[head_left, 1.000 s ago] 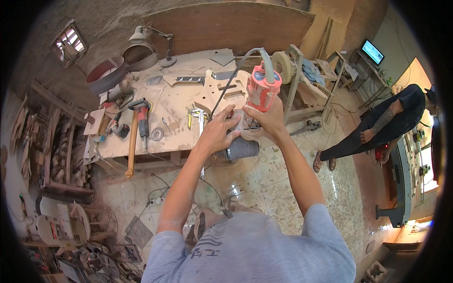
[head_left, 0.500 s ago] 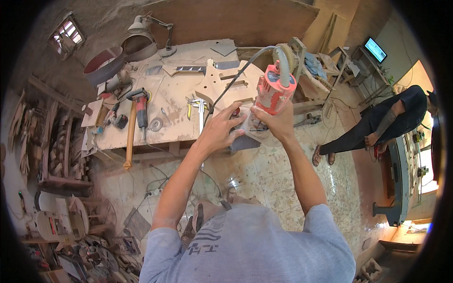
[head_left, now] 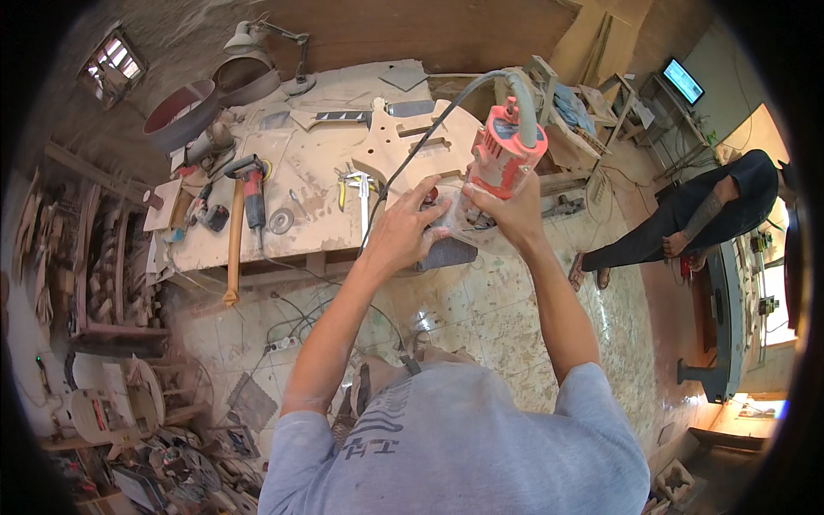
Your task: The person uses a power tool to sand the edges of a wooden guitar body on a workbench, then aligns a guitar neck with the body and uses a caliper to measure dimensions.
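A red handheld router [head_left: 502, 159] with a hose and cable stands over the front right part of a pale wooden guitar body [head_left: 390, 154]. My right hand [head_left: 512, 215] is closed round the router's right side, thumb across its lower front. My left hand [head_left: 410, 225] is curled at the left of the router's clear base [head_left: 463, 219], fingers round a small red knob. A grey cylindrical object [head_left: 442, 255] lies below the base, partly hidden. Left of the body, a metal caliper [head_left: 361, 206] and yellow-handled pliers [head_left: 342, 193] lie on the bench. A guitar neck [head_left: 335, 118] lies behind.
The bench [head_left: 292, 240] holds an angle grinder [head_left: 253, 197], a drill [head_left: 211, 215] and a lamp [head_left: 242, 39]. A wooden frame [head_left: 536, 73] stands at the right. A person in dark clothes [head_left: 712, 206] is farther right. Cables [head_left: 296, 322] run across the floor; cluttered shelves [head_left: 120, 266] are at left.
The router, held in both hands, has moved slightly right and away from me over the guitar body. The bench sits slightly higher and further left in the picture.
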Action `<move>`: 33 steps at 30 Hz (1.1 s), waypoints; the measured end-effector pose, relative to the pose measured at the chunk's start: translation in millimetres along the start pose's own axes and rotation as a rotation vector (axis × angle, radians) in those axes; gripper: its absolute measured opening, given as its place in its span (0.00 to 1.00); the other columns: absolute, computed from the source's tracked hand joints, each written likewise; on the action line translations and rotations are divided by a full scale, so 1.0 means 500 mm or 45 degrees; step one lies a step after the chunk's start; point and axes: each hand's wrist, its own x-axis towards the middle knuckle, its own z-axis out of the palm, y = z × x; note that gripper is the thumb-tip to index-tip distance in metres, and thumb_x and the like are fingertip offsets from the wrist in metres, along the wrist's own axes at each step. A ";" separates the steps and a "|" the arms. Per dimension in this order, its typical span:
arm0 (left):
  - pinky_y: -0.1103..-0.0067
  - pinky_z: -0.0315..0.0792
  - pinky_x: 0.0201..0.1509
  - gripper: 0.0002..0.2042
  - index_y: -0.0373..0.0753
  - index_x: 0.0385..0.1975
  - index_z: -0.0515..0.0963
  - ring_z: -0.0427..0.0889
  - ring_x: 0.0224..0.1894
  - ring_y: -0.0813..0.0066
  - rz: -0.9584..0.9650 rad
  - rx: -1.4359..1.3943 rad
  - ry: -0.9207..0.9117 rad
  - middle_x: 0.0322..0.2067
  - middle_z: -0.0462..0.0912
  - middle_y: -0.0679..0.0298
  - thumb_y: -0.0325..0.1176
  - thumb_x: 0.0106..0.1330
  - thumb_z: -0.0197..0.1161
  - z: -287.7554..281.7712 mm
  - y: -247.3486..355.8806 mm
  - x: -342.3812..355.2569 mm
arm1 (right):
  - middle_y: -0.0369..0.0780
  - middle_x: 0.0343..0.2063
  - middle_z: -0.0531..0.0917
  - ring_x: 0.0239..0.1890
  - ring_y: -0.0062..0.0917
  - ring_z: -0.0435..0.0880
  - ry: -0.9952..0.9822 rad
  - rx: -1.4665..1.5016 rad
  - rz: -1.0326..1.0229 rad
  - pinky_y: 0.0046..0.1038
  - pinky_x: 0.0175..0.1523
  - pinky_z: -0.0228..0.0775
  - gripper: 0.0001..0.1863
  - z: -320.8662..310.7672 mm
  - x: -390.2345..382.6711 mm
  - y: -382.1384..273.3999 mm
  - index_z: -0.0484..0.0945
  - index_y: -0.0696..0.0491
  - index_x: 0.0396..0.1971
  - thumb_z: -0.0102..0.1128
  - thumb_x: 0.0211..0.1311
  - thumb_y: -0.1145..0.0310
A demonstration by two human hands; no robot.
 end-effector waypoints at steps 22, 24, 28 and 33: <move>0.59 0.67 0.74 0.26 0.31 0.58 0.76 0.70 0.72 0.41 -0.050 -0.713 0.425 0.70 0.69 0.40 0.43 0.68 0.72 0.041 0.050 0.026 | 0.40 0.43 0.88 0.44 0.24 0.87 0.041 0.157 -0.022 0.31 0.52 0.79 0.34 0.032 0.036 0.042 0.80 0.58 0.54 0.83 0.47 0.59; 0.62 0.68 0.74 0.28 0.29 0.63 0.72 0.72 0.72 0.43 -0.074 -0.878 0.373 0.70 0.69 0.39 0.41 0.71 0.70 0.064 0.034 0.026 | 0.40 0.43 0.88 0.44 0.24 0.87 0.039 0.099 -0.036 0.31 0.51 0.79 0.34 0.029 0.037 0.043 0.80 0.58 0.53 0.83 0.47 0.59; 0.69 0.68 0.74 0.34 0.26 0.71 0.65 0.74 0.72 0.54 -0.090 -0.993 0.383 0.72 0.68 0.41 0.40 0.73 0.69 0.100 0.020 0.027 | 0.39 0.42 0.88 0.43 0.23 0.87 0.037 0.154 -0.048 0.30 0.50 0.79 0.31 0.034 0.034 0.037 0.80 0.57 0.52 0.82 0.48 0.62; 0.72 0.66 0.75 0.40 0.23 0.74 0.58 0.71 0.72 0.63 -0.241 -1.146 0.333 0.72 0.68 0.45 0.40 0.72 0.70 0.110 0.016 0.025 | 0.35 0.39 0.87 0.40 0.19 0.85 0.087 0.009 -0.094 0.26 0.48 0.79 0.25 0.037 0.033 0.027 0.82 0.58 0.48 0.81 0.50 0.68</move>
